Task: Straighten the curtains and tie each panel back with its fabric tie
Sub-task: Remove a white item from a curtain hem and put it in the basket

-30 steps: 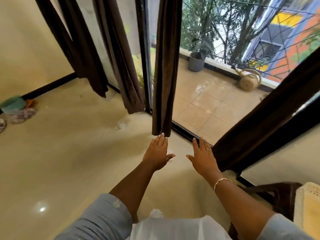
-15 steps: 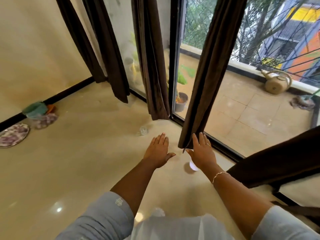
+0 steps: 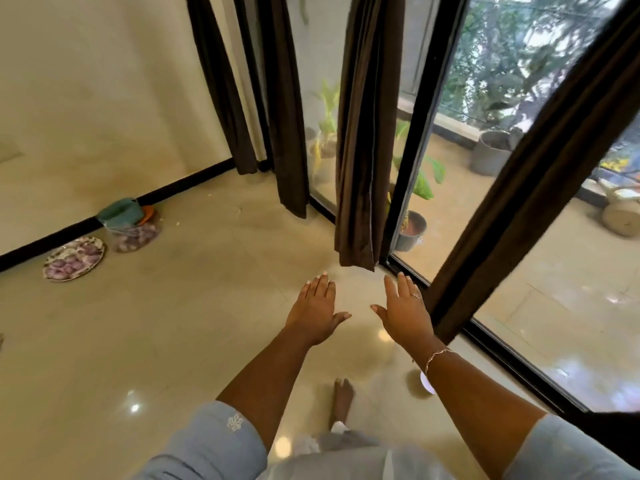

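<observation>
A dark brown curtain panel (image 3: 360, 150) hangs untied in narrow folds against the black door frame (image 3: 410, 161), with its hem over the floor (image 3: 173, 323). A second panel (image 3: 536, 188) slants just beside the right hand (image 3: 405, 311). It and the left hand (image 3: 317, 311) hover flat near the hem, fingers straight and holding nothing. A patterned plate (image 3: 73, 258) lies by the wall.
</observation>
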